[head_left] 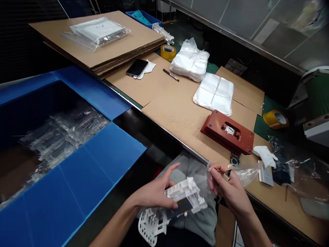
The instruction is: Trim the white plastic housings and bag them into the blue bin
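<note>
My left hand [160,192] grips a white plastic molded part [183,193] above my lap, thumb across its side and index finger stretched out. The part has a perforated, rounded end hanging low and a patch with a printed label. To its right, my right hand [227,183] is closed, pinching a clear plastic bag [248,175] that trails to the right over the table edge. A small metal-and-black object [227,174] shows between its fingers; its kind is unclear. Beyond that hand lies a red-brown block fixture [218,135] with a cutout.
A blue box [102,161] at left holds several bagged white parts. On the cardboard-covered table [169,106] are stacks of clear bags [214,92], a phone [137,68], a pen [171,74], tape rolls [168,52] and a white glove [266,156]. Stacked cardboard sheets [108,58] stand behind.
</note>
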Action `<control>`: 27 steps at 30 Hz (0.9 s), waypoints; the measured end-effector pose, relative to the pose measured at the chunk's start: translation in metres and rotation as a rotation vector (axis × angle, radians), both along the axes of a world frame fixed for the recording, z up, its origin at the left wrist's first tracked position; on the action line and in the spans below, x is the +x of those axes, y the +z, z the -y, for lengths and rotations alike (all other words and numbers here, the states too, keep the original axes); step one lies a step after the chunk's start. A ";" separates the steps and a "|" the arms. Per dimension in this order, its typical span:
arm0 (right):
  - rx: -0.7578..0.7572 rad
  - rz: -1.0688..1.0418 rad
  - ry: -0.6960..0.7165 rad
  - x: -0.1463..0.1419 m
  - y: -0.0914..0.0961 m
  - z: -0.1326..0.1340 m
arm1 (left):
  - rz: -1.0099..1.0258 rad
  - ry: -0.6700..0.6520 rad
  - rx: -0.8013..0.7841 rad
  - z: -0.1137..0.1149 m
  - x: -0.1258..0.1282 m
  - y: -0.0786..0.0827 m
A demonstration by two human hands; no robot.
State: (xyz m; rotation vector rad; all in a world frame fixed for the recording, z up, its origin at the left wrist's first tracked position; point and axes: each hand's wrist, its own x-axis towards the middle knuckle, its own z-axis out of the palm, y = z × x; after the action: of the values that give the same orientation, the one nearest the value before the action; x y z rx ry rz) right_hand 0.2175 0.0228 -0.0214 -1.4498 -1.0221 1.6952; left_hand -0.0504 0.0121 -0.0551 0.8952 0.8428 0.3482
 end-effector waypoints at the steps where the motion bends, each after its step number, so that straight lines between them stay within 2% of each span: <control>1: -0.015 -0.010 0.055 -0.001 0.004 0.000 | -0.034 -0.086 0.033 -0.003 0.005 0.000; 5: -0.114 -0.054 0.395 -0.004 0.022 -0.004 | -0.066 -0.302 0.201 -0.019 0.036 -0.002; 7: -0.165 -0.067 0.555 -0.002 0.031 -0.006 | -0.072 -0.336 0.294 -0.026 0.051 -0.002; 10: -0.175 -0.016 0.659 0.011 0.042 -0.007 | -0.092 -0.305 0.307 -0.031 0.061 -0.004; 14: -0.105 0.133 0.658 0.041 0.051 -0.001 | -0.106 -0.193 0.168 -0.030 0.047 -0.009; 17: -0.073 0.147 0.548 0.054 0.051 0.001 | -0.086 -0.170 0.118 -0.028 0.037 -0.010; 20: -0.080 0.060 0.477 0.052 0.047 -0.002 | -0.051 -0.335 0.171 -0.029 0.040 -0.007; 23: -0.102 -0.127 0.542 0.040 0.042 -0.004 | 0.025 -0.487 0.256 -0.033 0.053 -0.004; 27: -0.115 -0.260 0.586 0.032 0.035 -0.002 | 0.083 -0.502 0.343 -0.037 0.068 -0.001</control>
State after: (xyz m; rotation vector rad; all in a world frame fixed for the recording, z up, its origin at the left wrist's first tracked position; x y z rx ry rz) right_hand 0.2499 0.0251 0.0136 -1.0047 -1.2974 2.3166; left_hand 0.0180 0.0495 -0.0559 1.3639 0.4626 0.0877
